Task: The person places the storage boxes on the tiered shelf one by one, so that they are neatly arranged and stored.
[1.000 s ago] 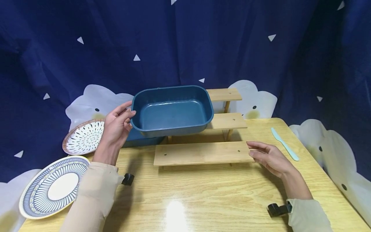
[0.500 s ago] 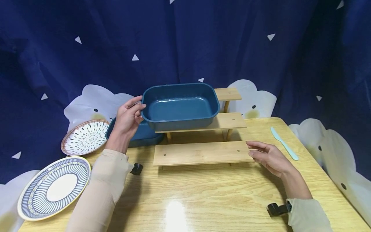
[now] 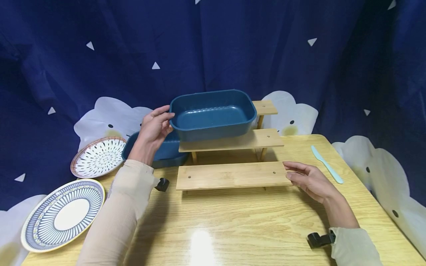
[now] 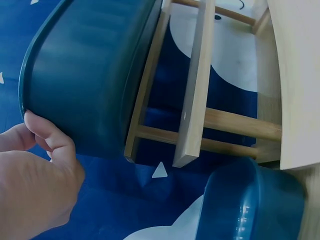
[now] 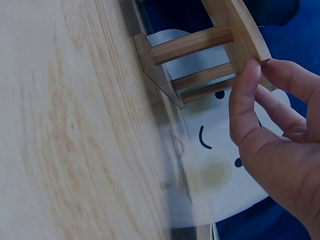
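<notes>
A dark blue curtain (image 3: 126, 33) with white triangles hangs behind a wooden table (image 3: 229, 225), where a three-tier rack (image 3: 237, 143) stands.

A blue tub (image 3: 213, 116), open side up, is at the rack's top shelf (image 3: 265, 107), hiding most of it. The left wrist view shows its base right by that shelf; whether the shelf bears its full weight I cannot tell. The left hand (image 3: 154, 127) pinches the tub's left end at the rim. The right hand (image 3: 309, 183) pinches the right end of the rack's bottom shelf (image 3: 234, 175), thumb and finger on the plank's corner, perhaps steadying it.

Left of the rack, just beside it, sits a second tub (image 3: 171, 149); farther left are a speckled plate (image 3: 100, 159) and, nearer the person, a striped plate (image 3: 71, 214). A mint knife (image 3: 327, 166) lies to the rack's right.

The step in hand looks like settling the tub on the top shelf. The next move seems to call for centring and levelling it there before those left fingers let go.
</notes>
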`<state>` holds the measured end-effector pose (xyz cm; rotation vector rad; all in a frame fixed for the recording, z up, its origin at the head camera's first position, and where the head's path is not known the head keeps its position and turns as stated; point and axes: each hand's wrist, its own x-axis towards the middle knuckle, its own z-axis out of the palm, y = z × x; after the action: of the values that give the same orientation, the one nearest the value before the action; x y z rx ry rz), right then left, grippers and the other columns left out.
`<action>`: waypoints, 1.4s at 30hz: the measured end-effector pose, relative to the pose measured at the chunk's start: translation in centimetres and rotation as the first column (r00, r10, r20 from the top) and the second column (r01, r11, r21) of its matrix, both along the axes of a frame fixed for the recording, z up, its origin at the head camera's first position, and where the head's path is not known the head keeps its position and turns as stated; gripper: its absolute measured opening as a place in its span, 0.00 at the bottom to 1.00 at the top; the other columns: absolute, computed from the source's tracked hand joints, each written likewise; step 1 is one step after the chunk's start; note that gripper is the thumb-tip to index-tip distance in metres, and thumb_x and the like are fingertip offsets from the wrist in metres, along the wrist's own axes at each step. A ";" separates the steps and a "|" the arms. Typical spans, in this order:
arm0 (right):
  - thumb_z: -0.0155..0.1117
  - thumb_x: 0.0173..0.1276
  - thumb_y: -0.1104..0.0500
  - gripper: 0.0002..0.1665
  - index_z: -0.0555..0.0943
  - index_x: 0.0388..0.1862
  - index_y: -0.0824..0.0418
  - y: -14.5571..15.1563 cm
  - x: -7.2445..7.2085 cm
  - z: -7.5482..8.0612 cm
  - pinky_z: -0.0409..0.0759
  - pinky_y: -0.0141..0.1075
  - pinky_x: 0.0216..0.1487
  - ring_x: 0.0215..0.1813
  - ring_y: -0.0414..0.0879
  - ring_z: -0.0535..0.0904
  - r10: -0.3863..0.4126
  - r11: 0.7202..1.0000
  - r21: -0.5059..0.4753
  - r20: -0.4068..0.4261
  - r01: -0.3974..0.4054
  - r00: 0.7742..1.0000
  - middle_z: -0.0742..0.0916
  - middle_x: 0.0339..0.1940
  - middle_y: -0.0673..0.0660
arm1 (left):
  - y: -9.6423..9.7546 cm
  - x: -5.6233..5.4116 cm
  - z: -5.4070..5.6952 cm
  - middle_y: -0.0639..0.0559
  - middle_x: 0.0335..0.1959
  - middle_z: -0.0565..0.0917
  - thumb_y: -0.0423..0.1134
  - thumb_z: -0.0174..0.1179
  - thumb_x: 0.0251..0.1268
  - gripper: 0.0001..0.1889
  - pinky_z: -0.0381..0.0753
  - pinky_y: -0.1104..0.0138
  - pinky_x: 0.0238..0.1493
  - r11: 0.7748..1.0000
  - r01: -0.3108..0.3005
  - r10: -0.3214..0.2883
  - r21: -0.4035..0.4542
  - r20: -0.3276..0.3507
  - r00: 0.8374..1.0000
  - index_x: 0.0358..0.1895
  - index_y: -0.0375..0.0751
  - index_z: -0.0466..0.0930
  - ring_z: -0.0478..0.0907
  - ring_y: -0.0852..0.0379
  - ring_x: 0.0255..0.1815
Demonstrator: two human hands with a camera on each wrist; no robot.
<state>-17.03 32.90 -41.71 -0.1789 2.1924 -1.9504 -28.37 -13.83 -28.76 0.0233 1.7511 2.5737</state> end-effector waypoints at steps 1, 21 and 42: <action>0.61 0.77 0.62 0.34 0.63 0.75 0.75 0.0 0.0 0.0 0.80 0.31 0.52 0.58 0.37 0.76 0.001 1.000 0.003 -0.001 -0.001 1.000 0.77 0.61 0.48 | 0.1 -0.1 0.1 0.47 0.51 0.70 0.27 0.56 0.73 0.29 0.72 0.73 0.28 1.000 -0.001 0.001 -0.019 0.001 1.000 0.76 0.37 0.62 0.71 0.60 0.32; 0.60 0.77 0.61 0.34 0.62 0.75 0.75 0.0 -0.2 -0.2 0.79 0.30 0.54 0.59 0.36 0.76 0.011 1.000 0.014 -0.006 -0.011 1.000 0.76 0.62 0.48 | 0.8 -2.6 1.0 0.47 0.50 0.73 0.29 0.62 0.71 0.23 0.73 0.75 0.25 0.985 -0.135 0.138 -0.110 0.022 0.990 0.67 0.34 0.74 0.72 0.62 0.28; 0.61 0.77 0.63 0.33 0.64 0.75 0.74 0.3 0.0 -0.3 0.80 0.30 0.53 0.59 0.36 0.76 0.003 1.000 -0.020 0.008 -0.003 1.000 0.78 0.61 0.46 | 3.0 -4.3 1.6 0.48 0.42 0.76 0.30 0.62 0.71 0.18 0.74 0.77 0.24 0.967 -0.186 0.198 -0.174 0.053 0.979 0.62 0.34 0.79 0.71 0.61 0.25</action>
<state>-17.07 33.16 -41.99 -0.1771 2.1670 -1.9687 -32.71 -10.85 -27.16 -0.2495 2.0308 2.5034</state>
